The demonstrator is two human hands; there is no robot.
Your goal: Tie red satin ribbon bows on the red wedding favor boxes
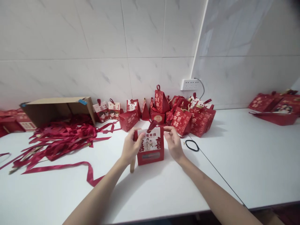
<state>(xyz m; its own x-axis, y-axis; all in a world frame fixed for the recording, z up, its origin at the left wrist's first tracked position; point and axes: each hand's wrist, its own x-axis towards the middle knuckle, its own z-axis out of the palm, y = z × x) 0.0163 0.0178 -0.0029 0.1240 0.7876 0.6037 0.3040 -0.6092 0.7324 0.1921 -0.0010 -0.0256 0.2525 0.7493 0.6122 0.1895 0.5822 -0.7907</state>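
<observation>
A red gift box with a white printed panel, a couple's picture and a small window stands upright on the white table in front of me. A dark red ribbon loop rises from its top. My left hand grips the left side of the box, thumb on the front and fingers behind. At the upper right corner, my right hand is closed on the edge with bent fingers. Below my left hand a flat wooden-looking stick shows; its upper part is hidden.
A cardboard box lies on its side, spilling dark red ribbons. Several red gift boxes crowd the wall, with more red boxes far right. A black bracelet lies near a table seam. A power strip is on the wall.
</observation>
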